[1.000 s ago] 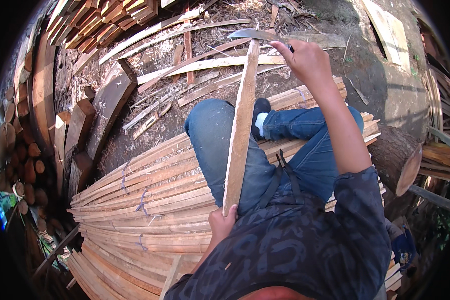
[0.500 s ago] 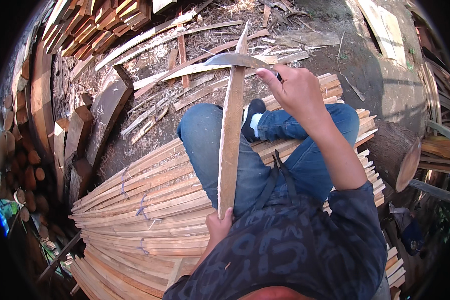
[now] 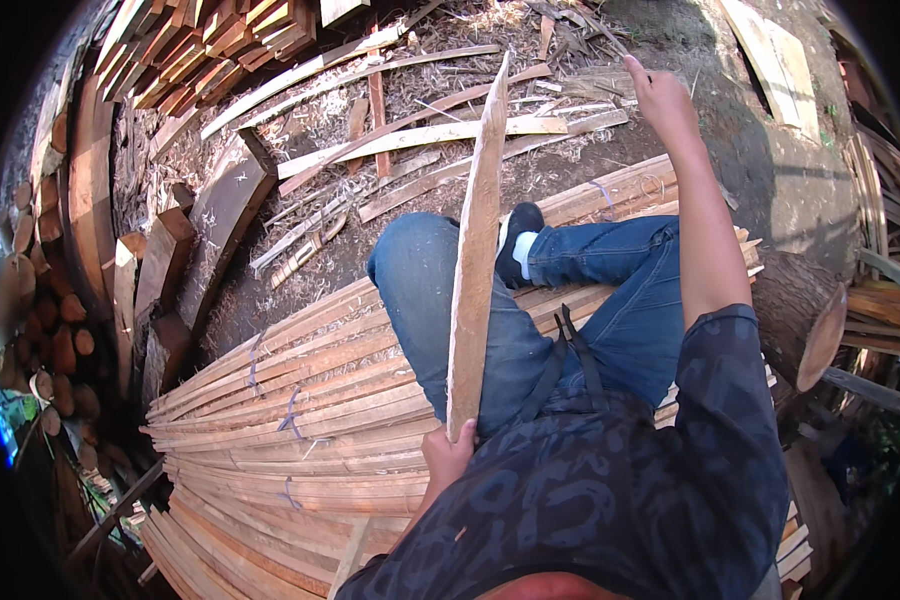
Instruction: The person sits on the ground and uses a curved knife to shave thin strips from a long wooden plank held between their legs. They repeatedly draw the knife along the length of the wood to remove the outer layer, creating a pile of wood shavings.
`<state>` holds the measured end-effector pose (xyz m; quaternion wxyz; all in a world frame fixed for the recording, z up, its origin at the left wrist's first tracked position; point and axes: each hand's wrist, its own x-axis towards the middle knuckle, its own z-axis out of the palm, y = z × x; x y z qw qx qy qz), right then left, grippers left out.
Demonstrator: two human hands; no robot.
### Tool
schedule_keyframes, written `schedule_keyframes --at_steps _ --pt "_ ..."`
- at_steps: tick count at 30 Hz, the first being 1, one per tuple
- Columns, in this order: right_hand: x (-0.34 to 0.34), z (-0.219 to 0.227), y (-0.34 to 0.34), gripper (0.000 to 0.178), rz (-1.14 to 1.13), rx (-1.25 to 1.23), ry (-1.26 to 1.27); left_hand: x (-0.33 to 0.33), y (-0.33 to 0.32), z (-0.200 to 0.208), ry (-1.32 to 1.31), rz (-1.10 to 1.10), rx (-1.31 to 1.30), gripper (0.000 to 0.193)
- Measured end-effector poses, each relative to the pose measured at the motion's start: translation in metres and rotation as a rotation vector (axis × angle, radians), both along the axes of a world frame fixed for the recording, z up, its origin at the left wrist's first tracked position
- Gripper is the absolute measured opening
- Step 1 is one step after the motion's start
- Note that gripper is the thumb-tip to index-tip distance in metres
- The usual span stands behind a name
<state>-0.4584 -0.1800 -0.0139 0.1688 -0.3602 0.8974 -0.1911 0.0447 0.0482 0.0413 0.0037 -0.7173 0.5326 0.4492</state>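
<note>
A long wooden slat (image 3: 478,250) with a pointed far end and a rough, pale left edge leans across my bent left leg. Its lower end is gripped by my left hand (image 3: 448,452), close to my body. My right hand (image 3: 662,98) is raised at the far right with the fingers closed round the handle of a curved machete; the blade (image 3: 602,36), seen nearly edge-on, points up and left, apart from the slat. The handle is mostly hidden by the fingers.
I sit on tied bundles of thin slats (image 3: 300,410). Loose strips (image 3: 420,135) and shavings litter the ground ahead. Thick timbers (image 3: 225,205) stand at the left, below a stack of cut wood (image 3: 200,50). A log (image 3: 795,315) lies at the right.
My right hand has lifted the curved machete away from the slat, up and to the right. The left hand keeps its grip; the slat's far tip leans slightly further right.
</note>
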Motion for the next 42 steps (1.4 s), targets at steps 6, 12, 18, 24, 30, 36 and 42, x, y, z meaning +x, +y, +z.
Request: schedule_keyframes --at_steps 6,12,18,24,30,36,42 --pt "0.042 0.011 0.032 0.074 0.061 -0.056 -0.129 0.003 -0.001 -0.001 0.008 0.022 -0.013 0.036" --pt "0.118 0.077 0.03 0.069 0.391 -0.304 -0.051 0.007 0.002 -0.005 0.035 0.027 -0.011 0.037" --pt "0.102 0.053 -0.005 0.069 0.364 -0.3 0.018 0.003 -0.002 -0.002 0.026 0.033 -0.024 0.035" --pt "0.009 -0.018 0.001 0.076 0.018 -0.044 -0.051 -0.003 -0.004 0.002 0.008 0.023 -0.033 0.034" --pt "0.064 -0.051 0.092 0.073 0.018 -0.027 -0.285 -0.006 -0.005 0.014 -0.06 -0.148 -0.087 0.035" --pt "0.089 -0.041 0.12 0.063 0.009 -0.267 -0.493 -0.004 -0.007 0.038 -0.017 -0.237 -0.083 0.037" --pt "0.086 0.01 0.107 0.058 0.083 -0.415 -0.654 0.004 -0.002 0.033 0.045 -0.25 -0.075 0.058"
